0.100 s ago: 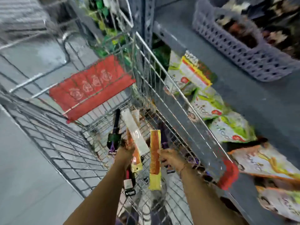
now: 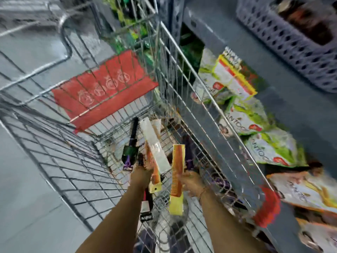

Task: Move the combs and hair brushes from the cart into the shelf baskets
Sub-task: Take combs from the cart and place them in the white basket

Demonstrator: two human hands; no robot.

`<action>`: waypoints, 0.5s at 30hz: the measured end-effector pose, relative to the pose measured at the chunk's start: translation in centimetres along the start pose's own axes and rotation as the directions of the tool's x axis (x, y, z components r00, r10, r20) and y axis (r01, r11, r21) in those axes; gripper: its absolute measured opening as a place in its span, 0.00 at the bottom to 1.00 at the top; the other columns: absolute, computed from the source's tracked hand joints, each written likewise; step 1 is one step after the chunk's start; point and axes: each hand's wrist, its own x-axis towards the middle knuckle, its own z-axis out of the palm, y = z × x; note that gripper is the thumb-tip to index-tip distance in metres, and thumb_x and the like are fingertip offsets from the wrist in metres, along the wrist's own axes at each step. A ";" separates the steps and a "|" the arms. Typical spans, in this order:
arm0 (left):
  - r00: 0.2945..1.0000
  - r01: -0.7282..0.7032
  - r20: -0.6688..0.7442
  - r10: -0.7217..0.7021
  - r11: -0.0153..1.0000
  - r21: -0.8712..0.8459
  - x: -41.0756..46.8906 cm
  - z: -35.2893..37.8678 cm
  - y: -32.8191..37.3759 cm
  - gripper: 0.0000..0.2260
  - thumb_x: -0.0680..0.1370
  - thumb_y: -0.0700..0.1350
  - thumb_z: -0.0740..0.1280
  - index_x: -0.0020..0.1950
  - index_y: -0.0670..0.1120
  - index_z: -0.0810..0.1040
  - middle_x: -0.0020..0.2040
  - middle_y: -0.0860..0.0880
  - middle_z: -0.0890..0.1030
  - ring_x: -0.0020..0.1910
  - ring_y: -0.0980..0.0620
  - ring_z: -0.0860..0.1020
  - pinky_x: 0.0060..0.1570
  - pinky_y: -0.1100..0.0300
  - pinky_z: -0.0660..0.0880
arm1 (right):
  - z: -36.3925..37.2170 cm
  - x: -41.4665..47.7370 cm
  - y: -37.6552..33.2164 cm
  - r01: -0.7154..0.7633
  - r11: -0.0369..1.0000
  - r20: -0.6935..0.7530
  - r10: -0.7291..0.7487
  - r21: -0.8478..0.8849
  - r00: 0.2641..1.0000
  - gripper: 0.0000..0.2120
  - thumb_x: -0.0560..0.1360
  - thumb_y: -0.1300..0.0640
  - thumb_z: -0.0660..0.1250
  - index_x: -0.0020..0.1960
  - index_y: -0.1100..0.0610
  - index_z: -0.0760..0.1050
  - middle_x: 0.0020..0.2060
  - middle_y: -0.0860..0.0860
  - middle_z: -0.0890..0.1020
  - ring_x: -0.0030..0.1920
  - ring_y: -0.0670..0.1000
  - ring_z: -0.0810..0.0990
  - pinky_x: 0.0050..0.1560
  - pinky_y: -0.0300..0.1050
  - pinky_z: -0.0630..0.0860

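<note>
Both my hands are down inside the wire cart [image 2: 184,83]. My left hand [image 2: 141,175] grips a bundle of packaged combs [image 2: 155,152], orange ones in clear and yellow wrapping. My right hand [image 2: 191,183] holds one orange comb [image 2: 177,172] on a yellow card, upright. A black hair brush with a purple tag [image 2: 131,143] lies on the cart floor beyond my left hand. More dark brushes [image 2: 188,152] lie by the cart's right wall. A lilac shelf basket [image 2: 284,44] stands on the grey shelf at the upper right.
The cart's red child-seat flap [image 2: 102,92] is folded at its far end. Green and white packets [image 2: 251,115] fill the lower shelf right of the cart. Grey floor [image 2: 27,207] lies to the left. A red corner bumper [image 2: 267,207] marks the cart's near right corner.
Nothing has visibly changed in the hands or their hold; only the view is slightly shifted and blurred.
</note>
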 end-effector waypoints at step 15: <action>0.947 -0.189 -0.117 0.298 0.815 0.548 3.6 5.4 1.1 0.30 0.77 0.43 0.64 0.75 0.39 0.54 0.66 0.37 0.69 0.64 0.40 0.68 0.65 0.50 0.67 | 4.2 3.4 2.5 -0.088 0.863 -0.391 -0.132 -0.497 0.911 0.29 0.70 0.50 0.70 0.63 0.60 0.62 0.61 0.60 0.73 0.54 0.61 0.78 0.45 0.50 0.77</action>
